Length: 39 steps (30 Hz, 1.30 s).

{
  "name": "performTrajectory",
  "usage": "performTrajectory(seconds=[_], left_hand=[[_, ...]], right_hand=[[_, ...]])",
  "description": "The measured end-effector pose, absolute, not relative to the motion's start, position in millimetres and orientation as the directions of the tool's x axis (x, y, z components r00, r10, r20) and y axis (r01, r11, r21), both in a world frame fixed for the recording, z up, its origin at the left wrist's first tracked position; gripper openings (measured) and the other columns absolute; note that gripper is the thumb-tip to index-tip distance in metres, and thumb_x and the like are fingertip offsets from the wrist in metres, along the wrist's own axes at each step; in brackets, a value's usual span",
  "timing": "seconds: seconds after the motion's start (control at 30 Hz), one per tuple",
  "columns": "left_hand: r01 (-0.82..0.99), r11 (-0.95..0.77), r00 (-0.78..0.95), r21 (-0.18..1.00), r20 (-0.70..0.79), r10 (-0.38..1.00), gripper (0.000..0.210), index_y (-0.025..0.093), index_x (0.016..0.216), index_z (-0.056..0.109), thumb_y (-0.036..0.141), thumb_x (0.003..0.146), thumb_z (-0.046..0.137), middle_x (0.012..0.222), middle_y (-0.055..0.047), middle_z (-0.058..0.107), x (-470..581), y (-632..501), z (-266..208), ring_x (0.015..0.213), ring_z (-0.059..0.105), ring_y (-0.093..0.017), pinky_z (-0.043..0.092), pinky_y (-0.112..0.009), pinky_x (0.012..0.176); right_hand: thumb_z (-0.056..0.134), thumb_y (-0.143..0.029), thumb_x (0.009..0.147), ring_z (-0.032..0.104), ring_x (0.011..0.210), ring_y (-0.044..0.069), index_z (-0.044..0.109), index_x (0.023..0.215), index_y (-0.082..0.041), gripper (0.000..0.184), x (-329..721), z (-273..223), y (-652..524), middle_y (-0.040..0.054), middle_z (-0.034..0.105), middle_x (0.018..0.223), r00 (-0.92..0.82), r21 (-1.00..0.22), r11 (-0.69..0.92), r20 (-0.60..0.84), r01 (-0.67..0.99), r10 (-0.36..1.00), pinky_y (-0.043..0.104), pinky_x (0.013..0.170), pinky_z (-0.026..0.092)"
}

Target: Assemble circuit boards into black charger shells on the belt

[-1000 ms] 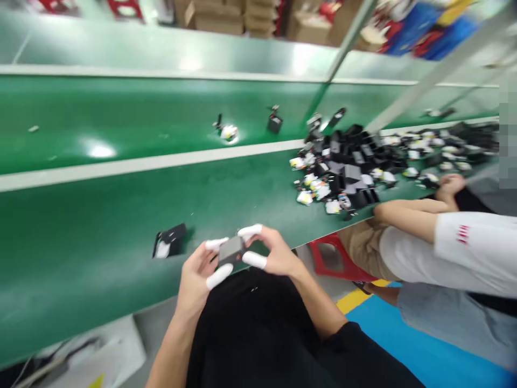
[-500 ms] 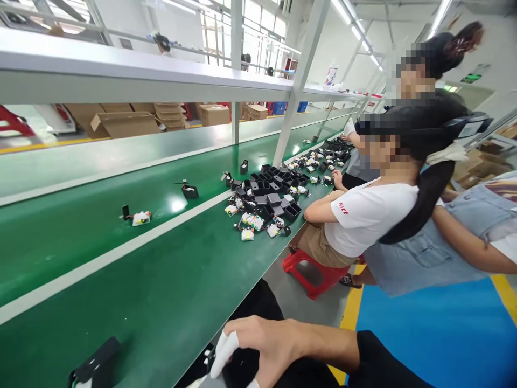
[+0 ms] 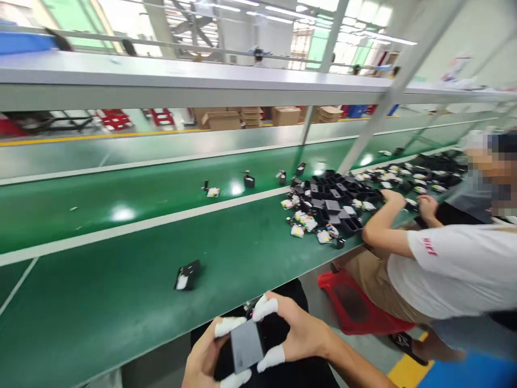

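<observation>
While half-curled, hands point(image 3: 202, 353) point(image 3: 301, 330) around case point(image 3: 246, 346)

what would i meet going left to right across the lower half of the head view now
Black case on the green bench → held grey box → right hand → red stool → co-worker's white sleeve

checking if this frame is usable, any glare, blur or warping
Head view: glare spots on the green bench; head view: lettering on the white sleeve is smeared; head view: the right edge looks stretched, perhaps by a wide lens; head view: the gray case is slightly soft.
</observation>
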<state>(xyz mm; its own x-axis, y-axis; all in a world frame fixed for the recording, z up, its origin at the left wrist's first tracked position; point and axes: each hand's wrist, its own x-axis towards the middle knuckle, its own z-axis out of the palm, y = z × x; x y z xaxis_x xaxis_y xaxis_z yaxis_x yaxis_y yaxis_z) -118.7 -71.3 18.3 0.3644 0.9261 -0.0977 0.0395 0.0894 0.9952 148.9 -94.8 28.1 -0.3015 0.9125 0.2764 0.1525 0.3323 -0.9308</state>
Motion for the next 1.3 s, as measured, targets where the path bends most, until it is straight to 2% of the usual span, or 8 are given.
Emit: performTrajectory(seconds=[0.23,0.37,0.5,0.67,0.8,0.93,1.13,1.3], left_hand=[[0.075,-0.113,0.427,0.991,0.071,0.901,0.062,0.022,0.117,0.078,0.042,0.065,0.108,0.111,-0.008,0.078,-115,-40,18,0.101,0.077,-0.026,0.066,-0.035,0.092],[0.105,-0.216,0.493,0.971,0.138,0.859,0.072,0.024,0.132,0.074,0.046,0.071,0.105,0.128,-0.011,0.075,-115,-12,31,0.120,0.074,-0.030,0.061,-0.041,0.110],[0.248,-0.300,0.426,0.921,0.174,0.888,0.072,0.028,0.148,0.063,0.051,0.086,0.092,0.152,-0.012,0.067,-119,50,63,0.140,0.064,-0.032,0.050,-0.049,0.126],[0.477,-0.192,0.264,0.858,0.068,0.962,0.022,0.023,0.108,0.068,0.045,0.102,0.068,0.116,-0.007,0.077,-114,147,77,0.108,0.071,-0.024,0.055,-0.039,0.101],[0.595,-0.140,0.222,0.792,0.005,0.975,0.027,0.023,0.079,0.057,0.036,0.099,0.070,0.078,0.000,0.063,-110,208,56,0.076,0.056,-0.019,0.044,-0.034,0.076],[0.690,-0.036,0.014,0.723,0.035,0.999,0.029,0.024,0.077,0.045,0.019,0.098,0.064,0.076,0.002,0.051,-112,266,39,0.076,0.045,-0.019,0.036,-0.033,0.077],[0.749,0.079,-0.188,0.658,0.097,0.977,0.043,0.020,0.110,0.052,0.022,0.086,0.087,0.116,-0.012,0.065,-97,343,36,0.105,0.055,-0.023,0.041,-0.033,0.092],[0.762,0.086,-0.190,0.642,0.095,0.977,0.051,0.017,0.121,0.051,0.016,0.083,0.085,0.114,-0.014,0.069,-84,368,44,0.110,0.062,-0.027,0.043,-0.038,0.097]], right_hand=[[0.103,-0.046,0.082,0.072,0.099,0.020,0.069,0.133,-0.029,0.064,159,32,-63,0.0014,0.073,0.111,-0.349,-0.926,0.347,0.280,0.146,0.894,0.033,0.093,0.061],[0.097,-0.044,0.090,0.074,0.104,0.021,0.067,0.134,-0.030,0.054,162,16,-43,0.0037,0.074,0.117,-0.300,-0.863,0.472,0.409,0.181,0.862,0.034,0.095,0.064],[0.081,-0.024,0.104,0.076,0.117,0.025,0.064,0.147,-0.028,0.047,172,-1,-10,0.0110,0.073,0.129,-0.253,-0.613,0.639,0.600,0.464,0.759,0.039,0.099,0.067],[0.058,-0.003,0.106,0.076,0.100,0.027,0.070,0.147,-0.025,0.048,183,-22,26,0.0101,0.073,0.108,-0.319,-0.259,0.638,0.695,0.725,0.645,0.040,0.084,0.069],[0.059,-0.003,0.105,0.072,0.099,0.026,0.079,0.122,-0.021,0.032,183,-29,30,0.0096,0.069,0.103,-0.371,-0.202,0.643,0.675,0.739,0.638,0.039,0.083,0.067],[0.064,-0.007,0.106,0.069,0.093,0.025,0.073,0.089,-0.021,0.023,181,-27,28,0.0099,0.067,0.100,-0.403,-0.201,0.675,0.670,0.710,0.623,0.039,0.079,0.063],[0.083,-0.023,0.102,0.070,0.095,0.025,0.070,0.105,-0.022,0.013,179,-23,28,0.0116,0.072,0.106,-0.340,-0.292,0.701,0.713,0.651,0.613,0.040,0.079,0.062],[0.085,-0.029,0.099,0.072,0.095,0.028,0.071,0.117,-0.024,0.024,180,-25,26,0.0131,0.075,0.111,-0.305,-0.339,0.659,0.684,0.671,0.663,0.043,0.080,0.062]])
